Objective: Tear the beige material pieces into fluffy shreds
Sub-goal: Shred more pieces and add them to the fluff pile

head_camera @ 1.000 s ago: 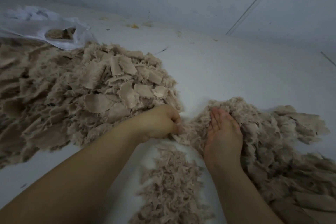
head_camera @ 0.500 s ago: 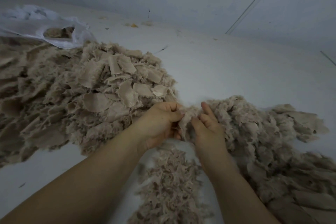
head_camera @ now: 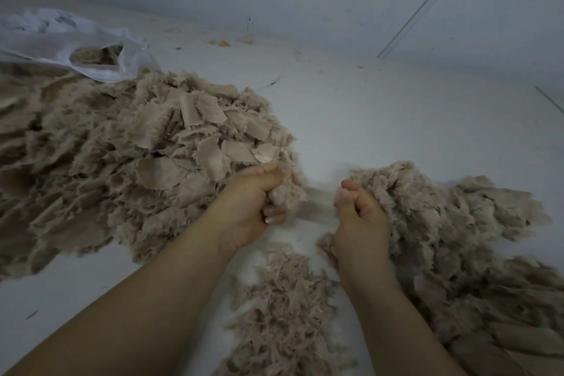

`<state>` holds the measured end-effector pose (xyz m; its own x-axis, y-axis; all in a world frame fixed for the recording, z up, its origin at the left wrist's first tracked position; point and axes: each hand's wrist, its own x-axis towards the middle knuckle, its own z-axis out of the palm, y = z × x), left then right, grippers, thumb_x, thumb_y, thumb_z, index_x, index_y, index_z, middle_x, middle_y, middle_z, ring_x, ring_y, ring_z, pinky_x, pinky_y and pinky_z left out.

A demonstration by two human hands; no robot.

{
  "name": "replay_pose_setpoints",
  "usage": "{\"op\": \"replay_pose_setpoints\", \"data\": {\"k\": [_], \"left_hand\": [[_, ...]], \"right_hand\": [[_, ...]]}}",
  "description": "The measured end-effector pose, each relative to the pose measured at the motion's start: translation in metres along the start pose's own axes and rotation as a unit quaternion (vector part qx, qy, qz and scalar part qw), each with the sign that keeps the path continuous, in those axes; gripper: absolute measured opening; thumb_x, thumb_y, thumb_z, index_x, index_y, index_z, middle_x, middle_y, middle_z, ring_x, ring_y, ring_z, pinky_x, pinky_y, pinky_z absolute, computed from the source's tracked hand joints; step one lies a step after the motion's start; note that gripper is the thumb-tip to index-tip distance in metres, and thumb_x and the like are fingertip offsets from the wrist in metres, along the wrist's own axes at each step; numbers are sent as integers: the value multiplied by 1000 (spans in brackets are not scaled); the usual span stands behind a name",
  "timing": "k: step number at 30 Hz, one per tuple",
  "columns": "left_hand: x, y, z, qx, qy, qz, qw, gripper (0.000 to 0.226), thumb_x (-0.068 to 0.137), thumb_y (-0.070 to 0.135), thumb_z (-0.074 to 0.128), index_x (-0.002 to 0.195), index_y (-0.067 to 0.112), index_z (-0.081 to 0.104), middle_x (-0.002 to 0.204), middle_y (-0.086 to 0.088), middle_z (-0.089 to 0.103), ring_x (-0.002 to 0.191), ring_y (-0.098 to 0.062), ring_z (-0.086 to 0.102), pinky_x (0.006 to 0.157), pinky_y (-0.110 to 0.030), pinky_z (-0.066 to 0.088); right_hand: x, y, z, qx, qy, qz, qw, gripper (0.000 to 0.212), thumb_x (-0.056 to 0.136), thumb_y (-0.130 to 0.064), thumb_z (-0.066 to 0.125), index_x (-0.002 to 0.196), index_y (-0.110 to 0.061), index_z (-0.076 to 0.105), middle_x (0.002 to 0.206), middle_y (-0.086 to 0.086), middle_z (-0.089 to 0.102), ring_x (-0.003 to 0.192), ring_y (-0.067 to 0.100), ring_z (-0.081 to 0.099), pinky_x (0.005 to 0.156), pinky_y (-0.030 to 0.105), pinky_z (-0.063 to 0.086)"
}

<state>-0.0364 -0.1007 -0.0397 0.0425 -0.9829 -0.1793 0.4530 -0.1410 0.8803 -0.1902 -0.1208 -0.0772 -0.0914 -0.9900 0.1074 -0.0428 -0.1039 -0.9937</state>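
Far left there's a white bag (head_camera: pixel 61 43) behind a big heap of beige pieces (head_camera: pixel 137 156) on the white counter (head_camera: pixel 396 119). Left hand (head_camera: pixel 253 207) clutches a fluffy tuft (head_camera: pixel 288 192); right hand (head_camera: pixel 360 217) is curled, pinching wispy fibres. Shredded pile (head_camera: pixel 283 308) sits below, another heap (head_camera: pixel 457 238) at right.

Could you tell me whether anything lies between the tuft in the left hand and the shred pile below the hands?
Nothing visible does. The left hand grips the tuft above bare white surface, and the shred pile lies just nearer the person, between the forearms. The right hand is off to the side, apart from it.
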Motion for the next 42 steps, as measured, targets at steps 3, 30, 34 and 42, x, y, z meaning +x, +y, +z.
{"op": "replay_pose_setpoints", "data": {"k": [3,30,34,42], "left_hand": [[-2,-2,-4,108,42,50,992,25,98,13,53,73,8,54,52,-4,41,41,-12,29,41,-23,30],[-17,-14,28,264,99,203,938,21,98,5,52,95,20,66,68,15,68,63,3,62,58,-13,49],[-14,-14,20,279,164,211,922,12,91,8,65,89,20,67,76,0,62,64,-9,57,60,-27,50],[-14,-16,14,256,83,156,950,18,90,11,68,73,8,65,54,6,53,43,-3,42,43,-17,35]], "right_hand": [[-2,-3,-1,-16,-43,-22,999,16,96,-7,61,83,-12,69,132,-14,54,92,-19,57,69,10,50],[-7,-15,2,-20,-150,-34,988,42,98,-20,62,72,14,63,89,17,68,112,7,61,99,34,48],[-3,-12,1,42,-137,11,990,30,101,-13,56,84,5,72,107,-13,72,127,4,54,103,24,41],[-7,-14,3,115,-134,67,982,28,104,-23,52,98,-22,79,124,10,69,114,25,66,97,42,53]]}}
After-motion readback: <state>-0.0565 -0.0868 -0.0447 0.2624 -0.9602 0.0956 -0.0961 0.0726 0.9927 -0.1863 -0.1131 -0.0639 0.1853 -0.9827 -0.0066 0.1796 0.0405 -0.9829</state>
